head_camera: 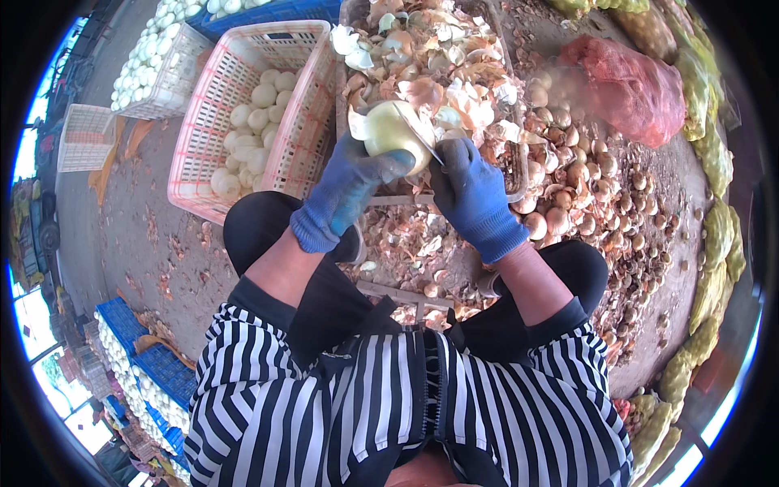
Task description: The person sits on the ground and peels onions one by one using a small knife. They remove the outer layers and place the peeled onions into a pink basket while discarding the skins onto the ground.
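My left hand [359, 182], in a blue glove with a dark palm, grips a large pale onion [389, 131] from below and the left. A flap of loose skin hangs at the onion's left side. My right hand [468, 182], gloved alike, closes on a small knife, whose handle is hidden in the fingers. The knife's blade [417, 128] lies against the onion's upper right side. Both hands are above the near part of a crate [517, 176] heaped with onion skins [426, 55].
To the left stands a white and pink plastic crate [195, 152] holding peeled onions [255, 122]. Unpeeled onions [578, 176] spread over the floor at right, beside a red mesh sack [639, 91]. Yellow-green sacks [712, 237] line the right edge. Blue crates [161, 371] stand lower left.
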Motion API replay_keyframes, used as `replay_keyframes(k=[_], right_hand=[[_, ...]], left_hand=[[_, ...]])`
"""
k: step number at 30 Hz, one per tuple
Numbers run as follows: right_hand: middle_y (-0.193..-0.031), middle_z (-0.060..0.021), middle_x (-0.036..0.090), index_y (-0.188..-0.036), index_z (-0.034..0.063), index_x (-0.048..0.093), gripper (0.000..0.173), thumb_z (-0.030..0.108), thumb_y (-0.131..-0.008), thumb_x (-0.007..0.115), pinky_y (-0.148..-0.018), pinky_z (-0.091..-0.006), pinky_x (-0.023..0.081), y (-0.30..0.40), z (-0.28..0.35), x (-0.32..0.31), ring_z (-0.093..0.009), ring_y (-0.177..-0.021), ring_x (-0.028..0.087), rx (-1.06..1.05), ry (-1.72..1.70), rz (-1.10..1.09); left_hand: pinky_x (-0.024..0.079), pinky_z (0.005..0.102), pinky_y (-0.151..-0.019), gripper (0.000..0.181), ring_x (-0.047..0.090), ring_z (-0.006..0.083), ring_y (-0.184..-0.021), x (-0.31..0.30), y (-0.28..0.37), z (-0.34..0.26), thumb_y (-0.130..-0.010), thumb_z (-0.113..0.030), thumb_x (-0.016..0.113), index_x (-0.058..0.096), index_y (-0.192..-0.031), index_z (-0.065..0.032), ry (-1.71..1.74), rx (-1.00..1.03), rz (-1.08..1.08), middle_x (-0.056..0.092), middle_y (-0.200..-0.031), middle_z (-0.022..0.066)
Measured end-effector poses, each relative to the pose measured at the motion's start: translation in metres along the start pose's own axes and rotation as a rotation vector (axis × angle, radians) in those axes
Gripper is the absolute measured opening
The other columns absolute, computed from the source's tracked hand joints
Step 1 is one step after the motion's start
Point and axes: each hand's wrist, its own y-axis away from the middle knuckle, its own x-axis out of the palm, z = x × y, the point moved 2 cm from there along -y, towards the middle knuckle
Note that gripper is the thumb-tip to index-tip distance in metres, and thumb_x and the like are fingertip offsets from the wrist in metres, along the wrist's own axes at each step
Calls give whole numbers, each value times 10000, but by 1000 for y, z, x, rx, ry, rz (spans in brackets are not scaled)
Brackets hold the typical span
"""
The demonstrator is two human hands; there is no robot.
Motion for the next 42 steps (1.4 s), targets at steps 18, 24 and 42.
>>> replay_keyframes(k=[18, 24, 42], right_hand=[[-938, -179, 579, -1027, 49, 489, 193, 117, -889, 604, -625, -469, 518, 14, -3, 2, -400, -768, 629, 82, -60, 46], [-878, -189, 613, -961, 58, 498, 138, 118, -899, 606, -663, -496, 505, 9, -24, 14, -448, -786, 617, 211, -61, 41], [-866, -138, 657, -1058, 21, 640, 165, 140, -944, 627, -662, -330, 531, 3, 1, -23, -248, -743, 685, 106, -478, 159]], left_hand=[[551, 266, -822, 759, 630, 135, -958, 6, -1, 5, -690, -197, 856, 471, -1324, -38, -61, 31, -59, 610, -1121, 64], [550, 320, -904, 798, 630, 182, -1067, 11, 6, -1, -704, -223, 819, 441, -1374, -11, -62, 73, -68, 617, -1172, 101], [500, 339, -983, 921, 593, 212, -1148, -20, -3, -16, -686, -241, 858, 390, -1446, -14, -309, 15, -76, 561, -1309, 116]])
